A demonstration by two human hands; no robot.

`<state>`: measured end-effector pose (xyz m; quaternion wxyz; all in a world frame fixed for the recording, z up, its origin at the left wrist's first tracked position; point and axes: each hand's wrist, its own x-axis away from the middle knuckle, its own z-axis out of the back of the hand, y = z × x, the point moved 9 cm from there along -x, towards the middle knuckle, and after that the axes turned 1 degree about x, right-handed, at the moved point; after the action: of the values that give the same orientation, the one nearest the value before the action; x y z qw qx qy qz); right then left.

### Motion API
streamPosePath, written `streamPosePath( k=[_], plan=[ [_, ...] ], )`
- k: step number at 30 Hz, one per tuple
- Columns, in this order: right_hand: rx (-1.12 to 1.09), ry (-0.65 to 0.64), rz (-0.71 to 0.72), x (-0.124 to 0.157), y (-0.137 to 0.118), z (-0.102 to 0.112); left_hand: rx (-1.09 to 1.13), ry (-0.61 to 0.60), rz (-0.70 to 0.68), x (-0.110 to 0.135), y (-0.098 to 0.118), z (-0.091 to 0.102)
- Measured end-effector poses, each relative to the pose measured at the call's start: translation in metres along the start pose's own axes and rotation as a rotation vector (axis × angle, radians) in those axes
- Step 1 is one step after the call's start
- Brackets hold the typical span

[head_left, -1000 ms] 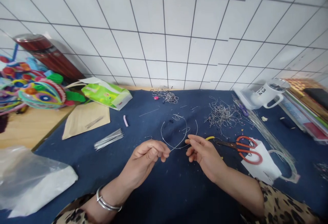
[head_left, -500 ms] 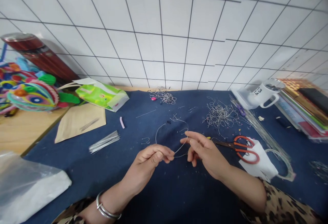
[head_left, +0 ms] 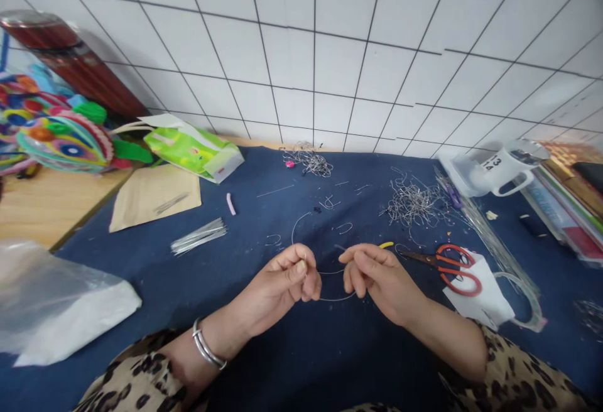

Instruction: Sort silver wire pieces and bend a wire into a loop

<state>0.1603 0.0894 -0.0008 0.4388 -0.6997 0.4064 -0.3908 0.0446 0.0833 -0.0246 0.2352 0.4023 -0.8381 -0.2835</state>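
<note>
My left hand (head_left: 287, 280) is closed, its thumb and index finger pinching a thin silvery wire (head_left: 331, 299). One bent end of this wire curves up behind the left fingers, and two thin strands run across to the right hand. My right hand (head_left: 379, 277) has curled fingers with the thumb against the index finger; the strands pass in at its fingers, partly hidden there. Just beyond the hands lie small hooked wire pieces (head_left: 345, 228). Scissors with orange handles (head_left: 459, 272) rest right of my right hand, close to a yellow piece (head_left: 386, 245).
A bundle of straight wires (head_left: 199, 237) and a brown envelope (head_left: 155, 195) lie left. Tangled wire (head_left: 414, 203) sits back right, near a white mug (head_left: 509, 170). A plastic bag (head_left: 70, 311) covers the left front. The tiled wall (head_left: 339, 60) bounds the blue cloth (head_left: 264, 368).
The view has tilted down a little. My left fingers have risen and turned upward with the wire. My right fingers have curled in, and the slanting wire span between the hands is gone.
</note>
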Motion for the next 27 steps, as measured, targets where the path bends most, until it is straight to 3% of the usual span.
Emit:
streamPosePath(
  k=[4, 8, 18, 27],
  plan=[
    [0.286, -0.068, -0.031, 0.0, 0.002, -0.004, -0.103, 0.07, 0.064, 0.0, -0.004, 0.005],
    [0.38, -0.11, -0.1, -0.001, 0.008, -0.002, -0.331, 0.129, 0.105, 0.0, -0.005, 0.012],
    [0.597, -0.122, -0.105, -0.002, 0.009, -0.001, -0.606, 0.032, 0.221, 0.0, -0.014, 0.013],
    [0.646, -0.114, -0.125, -0.003, 0.013, 0.0, -0.69, 0.011, 0.185, -0.001, -0.009, 0.008]
  ],
)
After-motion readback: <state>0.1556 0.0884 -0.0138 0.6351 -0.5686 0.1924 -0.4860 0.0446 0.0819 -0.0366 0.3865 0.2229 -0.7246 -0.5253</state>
